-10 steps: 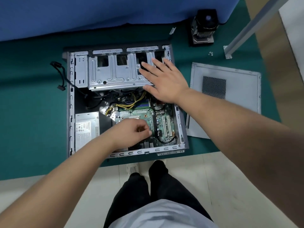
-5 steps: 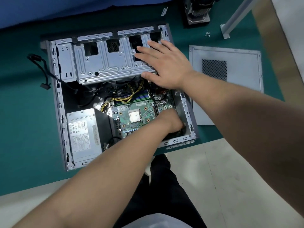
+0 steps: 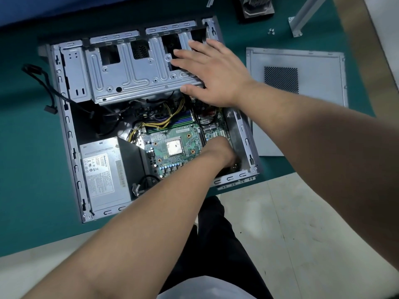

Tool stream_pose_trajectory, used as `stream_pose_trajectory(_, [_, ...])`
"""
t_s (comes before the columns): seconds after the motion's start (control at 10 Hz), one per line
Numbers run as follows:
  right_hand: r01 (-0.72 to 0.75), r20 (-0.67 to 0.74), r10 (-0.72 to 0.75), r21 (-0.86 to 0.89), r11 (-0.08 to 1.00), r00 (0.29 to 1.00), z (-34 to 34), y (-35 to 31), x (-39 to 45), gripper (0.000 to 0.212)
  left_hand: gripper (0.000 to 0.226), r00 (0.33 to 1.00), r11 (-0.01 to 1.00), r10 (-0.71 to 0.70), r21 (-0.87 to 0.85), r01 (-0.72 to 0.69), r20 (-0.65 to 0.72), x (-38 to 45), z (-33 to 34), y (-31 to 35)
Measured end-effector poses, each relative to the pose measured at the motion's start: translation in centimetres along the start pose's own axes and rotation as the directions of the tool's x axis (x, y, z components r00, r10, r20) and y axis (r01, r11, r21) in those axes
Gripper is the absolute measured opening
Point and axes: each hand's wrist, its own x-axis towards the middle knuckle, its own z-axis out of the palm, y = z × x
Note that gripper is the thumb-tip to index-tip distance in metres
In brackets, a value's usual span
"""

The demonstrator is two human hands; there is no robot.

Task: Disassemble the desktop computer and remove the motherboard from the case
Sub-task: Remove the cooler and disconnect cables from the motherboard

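Observation:
The open grey computer case [image 3: 69,134] lies on its side on a green mat. The green motherboard [image 3: 183,145] sits inside it, its bare processor [image 3: 173,147] in the middle. My right hand [image 3: 216,76] rests flat on the right end of the metal drive cage [image 3: 129,78], fingers straight and spread. My left hand [image 3: 218,152] reaches down into the case at the board's near right corner, beside the case wall. Its fingers point down out of sight, so what they touch is hidden. Yellow and black cables [image 3: 170,117] cross the board's far edge.
The power supply [image 3: 101,171] fills the case's near left corner. A loose black cable [image 3: 43,83] hangs out to the left. The removed side panel [image 3: 313,65] lies to the right. Small screws [image 3: 271,31], a cooler [image 3: 257,7] and a metal leg [image 3: 302,18] lie beyond.
My left hand has moved from the middle of the motherboard to its near right corner and dipped lower into the case. My right hand has stayed on the drive cage.

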Motion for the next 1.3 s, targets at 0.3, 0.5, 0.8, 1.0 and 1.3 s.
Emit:
stream_pose_trajectory(0.3, [-0.001, -0.003, 0.001, 0.003, 1.000, 1.000, 0.03, -0.04, 0.02, 0.068, 0.027, 0.997, 0.996, 0.073, 0.050, -0.073, -0.008, -0.21, -0.17, 0.71])
stream_pose_trajectory(0.5, [0.000, -0.005, 0.000, 0.008, 1.000, 1.000, -0.02, -0.04, 0.04, 0.068, 0.029, 0.996, 0.998, 0.064, -0.006, -0.064, -0.056, -0.10, -0.07, 0.15])
stream_pose_trajectory(0.8, [0.003, -0.007, -0.003, 0.012, 1.000, 1.000, -0.06, -0.09, 0.06, 0.068, 0.003, 0.992, 0.992, 0.121, 0.029, -0.121, -0.028, -0.21, -0.06, 0.00])
stream_pose_trajectory(1.0, [0.000, -0.001, 0.000, 0.017, 1.000, 1.000, -0.09, -0.10, 0.01, 0.069, 0.013, 0.992, 0.993, 0.117, -0.007, -0.118, -0.038, -0.63, -0.20, -0.07])
stream_pose_trajectory(1.3, [-0.005, 0.001, 0.005, 0.025, 1.000, 1.000, -0.06, -0.19, 0.00, 0.068, 0.016, 0.995, 0.994, 0.093, -0.052, -0.095, -0.035, -0.99, -0.20, 0.15])
